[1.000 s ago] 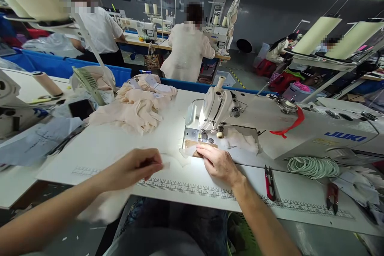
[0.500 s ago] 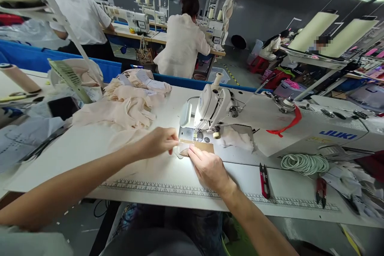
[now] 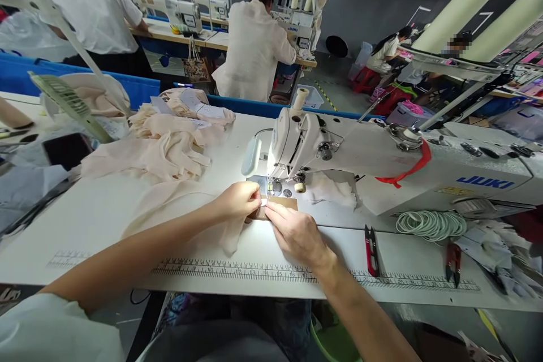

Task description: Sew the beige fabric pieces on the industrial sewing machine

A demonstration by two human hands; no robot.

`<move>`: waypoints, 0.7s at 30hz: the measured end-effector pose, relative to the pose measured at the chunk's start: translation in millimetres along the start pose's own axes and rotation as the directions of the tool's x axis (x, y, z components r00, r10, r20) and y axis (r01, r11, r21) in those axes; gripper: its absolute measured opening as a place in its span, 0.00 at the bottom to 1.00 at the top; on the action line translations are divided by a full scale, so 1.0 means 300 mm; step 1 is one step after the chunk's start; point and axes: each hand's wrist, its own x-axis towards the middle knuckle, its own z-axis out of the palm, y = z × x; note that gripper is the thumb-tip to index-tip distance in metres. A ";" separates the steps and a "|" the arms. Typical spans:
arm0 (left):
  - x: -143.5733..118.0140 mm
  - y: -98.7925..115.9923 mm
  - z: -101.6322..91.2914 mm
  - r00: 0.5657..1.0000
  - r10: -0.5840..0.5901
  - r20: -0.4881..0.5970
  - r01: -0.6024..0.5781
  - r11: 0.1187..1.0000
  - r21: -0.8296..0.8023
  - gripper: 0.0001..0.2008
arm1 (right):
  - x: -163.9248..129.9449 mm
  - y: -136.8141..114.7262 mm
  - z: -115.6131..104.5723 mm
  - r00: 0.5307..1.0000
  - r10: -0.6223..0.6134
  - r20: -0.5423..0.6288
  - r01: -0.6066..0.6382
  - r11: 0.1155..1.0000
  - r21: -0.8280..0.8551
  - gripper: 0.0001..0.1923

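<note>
My left hand (image 3: pixel 241 200) is closed in a pinch just in front of the sewing machine's needle area, with pale thin fabric (image 3: pixel 231 236) hanging from it onto the table. My right hand (image 3: pixel 299 233) has its fingers together, their tips pressing a small whitish edge of the fabric close to the left fingertips. Beneath the fingertips lies a flat brown piece (image 3: pixel 289 202) at the machine bed. The white sewing machine (image 3: pixel 292 138) stands right behind both hands, its lamp lighting them. How the fabric lies between the fingertips is partly hidden.
Cream fabric pieces (image 3: pixel 169 150) are heaped at the left, beside a green fan (image 3: pixel 70 104) and a dark phone (image 3: pixel 67 150). Red-handled thread snips (image 3: pixel 371 251), a second pair (image 3: pixel 453 264) and a coil of pale cord (image 3: pixel 430 223) lie right. Co-workers (image 3: pixel 250 51) sit beyond.
My left hand has moved slightly up and right, its fingertips now close to the right ones. A strip of pale fabric now hangs below the left hand. The camera view has shifted slightly.
</note>
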 end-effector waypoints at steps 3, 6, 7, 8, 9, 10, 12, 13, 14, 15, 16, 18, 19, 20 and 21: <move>0.009 0.001 0.000 1.000 -0.012 0.022 0.013 0.998 -0.059 0.06 | 0.000 0.016 -0.015 0.997 0.070 -0.014 -0.069 0.997 0.042 0.19; 0.012 -0.005 -0.002 0.999 -0.020 0.030 0.023 0.993 -0.113 0.07 | 0.005 0.026 -0.027 0.989 0.150 0.015 -0.150 0.988 0.036 0.16; 0.012 -0.007 -0.002 0.999 -0.021 0.031 0.025 0.992 -0.124 0.07 | 0.007 0.028 -0.028 0.985 0.168 0.024 -0.169 0.985 0.025 0.15; 0.013 -0.008 -0.002 0.999 -0.024 0.033 0.029 0.991 -0.128 0.07 | 0.009 0.029 -0.028 0.983 0.182 0.031 -0.183 0.983 0.011 0.15; 0.014 -0.010 -0.002 0.999 -0.028 0.036 0.032 0.992 -0.125 0.07 | 0.010 0.029 -0.027 0.981 0.192 0.037 -0.192 0.981 -0.002 0.15; 0.016 -0.011 -0.001 0.999 -0.031 0.036 0.035 0.993 -0.114 0.07 | 0.011 0.029 -0.026 0.980 0.196 0.040 -0.196 0.981 -0.013 0.15; 0.020 -0.014 0.000 0.999 -0.035 0.035 0.038 0.996 -0.087 0.07 | 0.012 0.028 -0.022 0.979 0.197 0.042 -0.196 0.980 -0.030 0.15; 0.022 -0.015 0.001 0.999 -0.036 0.034 0.039 0.996 -0.078 0.07 | 0.013 0.027 -0.020 0.980 0.195 0.041 -0.194 0.980 -0.036 0.15; 0.023 -0.017 0.003 0.999 -0.038 0.034 0.040 0.996 -0.076 0.07 | 0.013 0.026 -0.019 0.981 0.192 0.040 -0.190 0.981 -0.041 0.15; 0.025 -0.019 0.005 0.999 -0.041 0.032 0.044 0.996 -0.076 0.07 | 0.013 0.025 -0.018 0.981 0.188 0.040 -0.186 0.981 -0.046 0.16; 0.026 -0.022 0.007 0.998 -0.046 0.030 0.048 0.996 -0.076 0.07 | 0.014 0.023 -0.017 0.982 0.184 0.044 -0.182 0.982 -0.051 0.17; 0.029 -0.026 0.013 0.999 -0.047 0.024 0.049 0.997 -0.064 0.07 | 0.015 0.019 -0.016 0.983 0.175 0.059 -0.171 0.983 -0.062 0.21; 0.030 -0.027 0.015 0.999 -0.045 0.020 0.046 0.997 -0.056 0.07 | 0.016 0.017 -0.015 0.983 0.170 0.071 -0.165 0.984 -0.071 0.22; 0.031 -0.028 0.017 0.999 -0.039 0.017 0.040 0.998 -0.050 0.06 | 0.018 0.014 -0.014 0.983 0.164 0.084 -0.157 0.984 -0.081 0.24; 0.031 -0.029 0.017 0.999 -0.036 0.016 0.036 0.998 -0.044 0.06 | 0.019 0.011 -0.013 0.983 0.157 0.098 -0.148 0.984 -0.095 0.24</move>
